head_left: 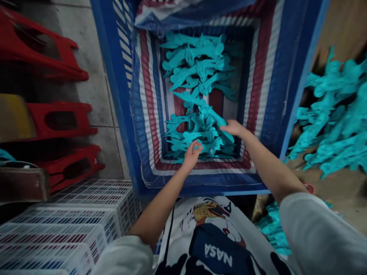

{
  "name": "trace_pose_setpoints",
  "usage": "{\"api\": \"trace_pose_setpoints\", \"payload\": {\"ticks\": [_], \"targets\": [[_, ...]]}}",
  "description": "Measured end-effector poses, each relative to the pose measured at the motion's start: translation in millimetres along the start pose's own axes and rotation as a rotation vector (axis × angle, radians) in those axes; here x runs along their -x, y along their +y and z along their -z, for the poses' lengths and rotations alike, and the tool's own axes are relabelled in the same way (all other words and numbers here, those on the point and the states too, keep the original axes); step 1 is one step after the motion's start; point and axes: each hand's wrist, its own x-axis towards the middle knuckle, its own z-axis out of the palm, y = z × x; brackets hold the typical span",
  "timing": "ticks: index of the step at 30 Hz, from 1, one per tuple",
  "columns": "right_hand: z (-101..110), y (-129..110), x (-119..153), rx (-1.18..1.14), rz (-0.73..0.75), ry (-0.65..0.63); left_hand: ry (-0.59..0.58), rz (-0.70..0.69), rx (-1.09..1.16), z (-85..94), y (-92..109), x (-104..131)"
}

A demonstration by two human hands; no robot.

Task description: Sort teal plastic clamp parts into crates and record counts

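Both my hands reach down into a blue crate (114, 88) lined with striped red, white and blue sheeting. Several turquoise plastic pieces (200, 70) lie in rows on its bottom. My right hand (233, 128) is closed on the right end of one turquoise piece (213, 115), which slants across the near group. Lower and to the left, my left hand (193, 151) has its fingers curled at the near turquoise pieces; whether it grips one is hard to make out.
More turquoise pieces (335, 114) are heaped to the right of the crate, others (275, 229) at lower right. White slatted baskets (57, 229) stand at lower left. Red plastic stools (63, 122) lie on the left by the tiled floor (86, 88).
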Motion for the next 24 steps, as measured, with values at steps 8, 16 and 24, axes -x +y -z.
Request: {"api": "trace_pose_setpoints", "payload": {"ticks": [8, 16, 24], "targets": [[-93.7, -6.8, 193.6, -0.142, 0.365, 0.181, -0.068, 0.122, 0.499, -97.5, 4.3, 77.9], [-102.0, -46.3, 230.9, -0.225, 0.347, 0.306, -0.073, -0.028, 0.263, -69.3, 17.4, 110.9], [-82.4, -34.3, 249.6, -0.754, -0.05, 0.741, -0.044, -0.18, -0.143, -30.9, 52.1, 65.8]]}}
